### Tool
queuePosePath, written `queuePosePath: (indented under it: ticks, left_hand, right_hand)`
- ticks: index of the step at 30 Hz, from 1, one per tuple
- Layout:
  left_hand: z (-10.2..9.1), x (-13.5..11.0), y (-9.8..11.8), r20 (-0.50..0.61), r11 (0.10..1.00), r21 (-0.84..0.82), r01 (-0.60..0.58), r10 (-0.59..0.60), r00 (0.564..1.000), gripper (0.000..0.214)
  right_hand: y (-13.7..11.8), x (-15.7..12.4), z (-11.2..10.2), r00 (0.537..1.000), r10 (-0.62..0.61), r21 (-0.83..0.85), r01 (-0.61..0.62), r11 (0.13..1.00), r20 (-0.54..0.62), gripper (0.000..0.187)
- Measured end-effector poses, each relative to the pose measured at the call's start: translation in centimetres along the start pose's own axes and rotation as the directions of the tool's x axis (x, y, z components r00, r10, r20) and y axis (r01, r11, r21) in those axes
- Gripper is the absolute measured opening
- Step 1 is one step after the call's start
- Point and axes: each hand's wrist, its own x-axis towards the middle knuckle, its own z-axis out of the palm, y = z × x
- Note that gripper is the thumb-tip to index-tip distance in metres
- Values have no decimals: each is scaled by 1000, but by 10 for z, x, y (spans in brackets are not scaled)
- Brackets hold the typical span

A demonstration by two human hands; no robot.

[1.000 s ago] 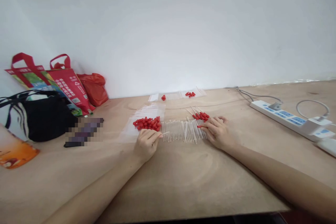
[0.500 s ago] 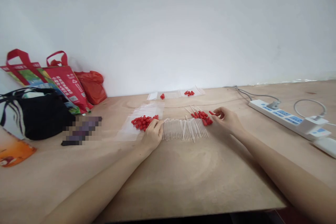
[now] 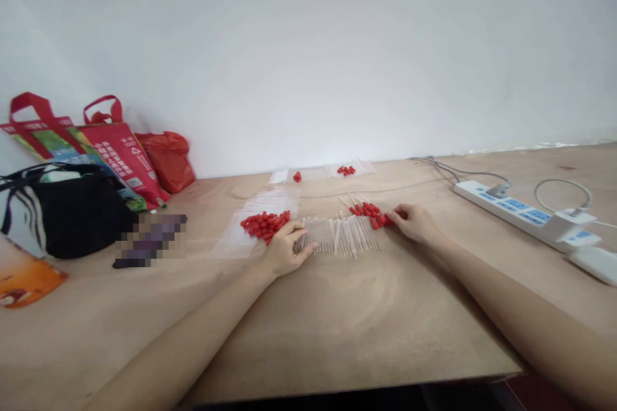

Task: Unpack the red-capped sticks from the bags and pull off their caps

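Observation:
A row of thin clear tubes (image 3: 337,235) lies side by side on the wooden table (image 3: 337,314). My left hand (image 3: 285,249) rests at the row's left end, fingers curled around one tube. Just beyond it a pile of small red caps (image 3: 263,222) sits on a clear plastic bag (image 3: 250,226). My right hand (image 3: 414,221) is at the row's right end, fingertips pinched at a second cluster of red caps (image 3: 370,212); whether it holds one is hidden.
Red shopping bags (image 3: 116,144) and a black bag (image 3: 62,209) stand at the left against the wall. A white power strip (image 3: 525,217) with cables lies at the right. More clear bags with a few red caps (image 3: 346,171) lie near the wall.
My right hand moved off the tubes to the right, then settled at the right cluster of caps. My left hand shifted from the cap pile onto the row's left end.

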Motion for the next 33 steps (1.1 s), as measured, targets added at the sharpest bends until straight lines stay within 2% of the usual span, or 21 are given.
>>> queuePosePath:
  ticks: [3, 8, 13, 16, 21, 26, 30, 33]
  left_hand:
    - [-2, 0, 0, 18, 1000, -26, 5, -4, 1000, 25]
    - [-6, 0, 1, -69, 999, -19, 34, -35, 997, 18]
    - [-9, 1, 1, -94, 999, 5, 40, -40, 995, 17]
    - [-9, 0, 2, -98, 998, 48, 43, -38, 994, 17]
    - [-9, 0, 2, -82, 988, 136, 70, -59, 995, 18]
    - [-10, 0, 4, -81, 984, 157, 84, -72, 994, 18]
    - [-10, 0, 4, -82, 983, 165, 82, -69, 994, 18]
    - [-9, 0, 3, -83, 983, 165, 76, -63, 995, 18]
  right_hand:
    - [6, 4, 3, 1000, 17, 5, -17, 1000, -11, 20]
    - [12, 7, 7, 995, 86, 102, -80, 992, -57, 18]
    - [10, 5, 6, 987, 100, 109, -86, 990, -123, 21]
    - [3, 6, 3, 987, 77, 49, -71, 996, -138, 23]
    - [-22, 17, -2, 998, 1, -107, -8, 994, -69, 28]
    - [-43, 28, 7, 998, -19, -220, 6, 975, -57, 39]
    - [-47, 31, 18, 994, -74, -287, 49, 957, -77, 30]
    - [-49, 30, 21, 981, -101, -291, 49, 956, -165, 21]
